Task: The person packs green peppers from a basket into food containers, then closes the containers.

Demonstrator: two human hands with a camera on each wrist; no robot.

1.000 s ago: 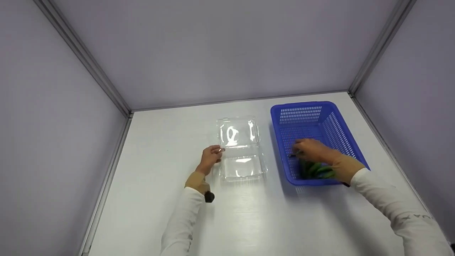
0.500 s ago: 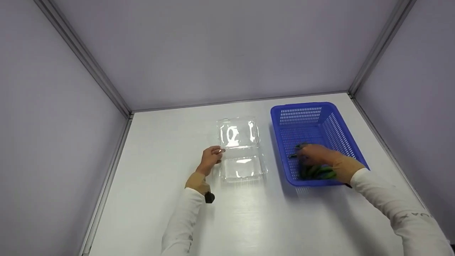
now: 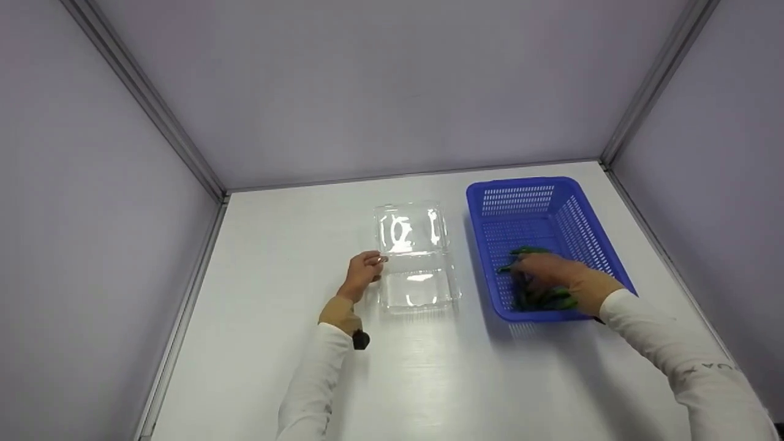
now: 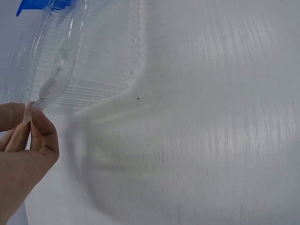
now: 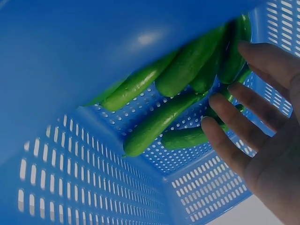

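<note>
Cucumbers (image 3: 567, 302) partly out of sight behind right hand (image 3: 542, 269), head view.

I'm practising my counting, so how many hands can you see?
2. The left hand pinches the edge of the clear plastic box; the right hand is inside the blue basket, by the green vegetables. Both show in the head view; neither is hidden.

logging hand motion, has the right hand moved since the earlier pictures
Yes: in the head view, the right hand has shifted slightly toward the near rim of the blue basket.
</note>
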